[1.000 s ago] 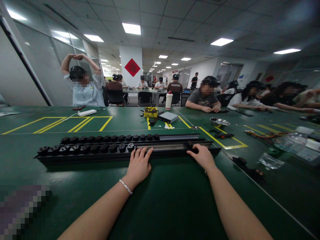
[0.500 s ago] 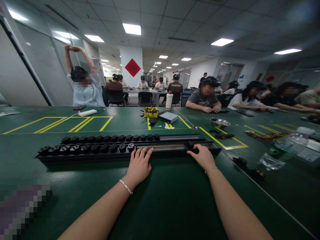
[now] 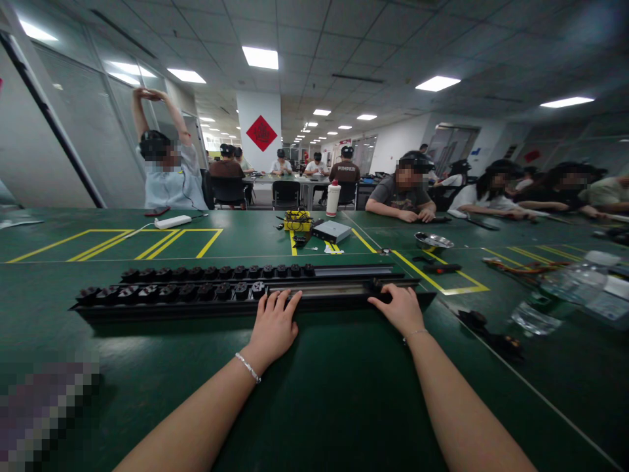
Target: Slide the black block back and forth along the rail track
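A long black rail (image 3: 324, 303) lies across the table before me, its left part lined with several round black socket-like pieces (image 3: 187, 292). Behind it is a second black rail (image 3: 354, 269), also carrying a row of such pieces. My left hand (image 3: 274, 328) rests with spread fingers on the front rail's near edge, just right of its last piece in the row. Toward the rail's right end, my right hand (image 3: 403, 313) grips a small black socket-like piece (image 3: 373, 286) between thumb and fingers, partly hidden by them. The rail's channel shows between both hands.
On the green table (image 3: 339, 400), a metal bowl (image 3: 432, 240), a plastic bottle (image 3: 555, 295) and dark parts (image 3: 491, 333) lie to the right. Farther back are a grey box (image 3: 332, 231), a yellow cable bundle (image 3: 297, 220) and a white bottle (image 3: 333, 198). People sit beyond.
My hands and the rails have hardly moved. The person at the far left keeps both arms raised; a standing figure in the background has shifted right.
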`<state>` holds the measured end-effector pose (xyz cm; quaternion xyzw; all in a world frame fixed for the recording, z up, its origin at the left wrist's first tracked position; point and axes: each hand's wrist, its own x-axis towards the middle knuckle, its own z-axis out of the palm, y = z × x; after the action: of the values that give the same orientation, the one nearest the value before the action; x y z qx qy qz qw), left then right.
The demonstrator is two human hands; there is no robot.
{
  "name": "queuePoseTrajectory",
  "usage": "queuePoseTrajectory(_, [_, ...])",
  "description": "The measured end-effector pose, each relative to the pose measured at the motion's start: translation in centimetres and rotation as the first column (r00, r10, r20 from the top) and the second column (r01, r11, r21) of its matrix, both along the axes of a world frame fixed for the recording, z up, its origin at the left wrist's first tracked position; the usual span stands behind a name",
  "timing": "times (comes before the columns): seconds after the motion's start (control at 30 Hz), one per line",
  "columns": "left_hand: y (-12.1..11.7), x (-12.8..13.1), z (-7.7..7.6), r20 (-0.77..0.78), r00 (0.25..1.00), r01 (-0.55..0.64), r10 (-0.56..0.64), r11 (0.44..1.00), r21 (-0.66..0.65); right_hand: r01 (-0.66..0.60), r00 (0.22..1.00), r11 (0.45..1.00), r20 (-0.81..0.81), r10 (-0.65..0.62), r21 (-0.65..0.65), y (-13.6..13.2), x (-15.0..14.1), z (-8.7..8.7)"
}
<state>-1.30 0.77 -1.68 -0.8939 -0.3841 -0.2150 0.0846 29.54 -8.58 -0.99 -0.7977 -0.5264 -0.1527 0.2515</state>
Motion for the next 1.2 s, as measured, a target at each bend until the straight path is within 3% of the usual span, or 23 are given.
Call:
queuePoseTrajectory(0.63, [-0.18, -0.01, 0.15, 0.0, 1.0, -0.006, 0.006, 1.0, -0.009, -0.03, 0.999, 0.999, -0.024, 0.03, 0.015, -0.02, 0.8, -0.43])
queuePoseTrajectory(1.2, [-0.33, 0.01, 0.49, -0.009, 1.0, -0.006, 0.006, 1.0, -0.01, 0.018, 0.999, 1.0, -0.028, -0.018, 0.006, -0.08, 0.8, -0.42])
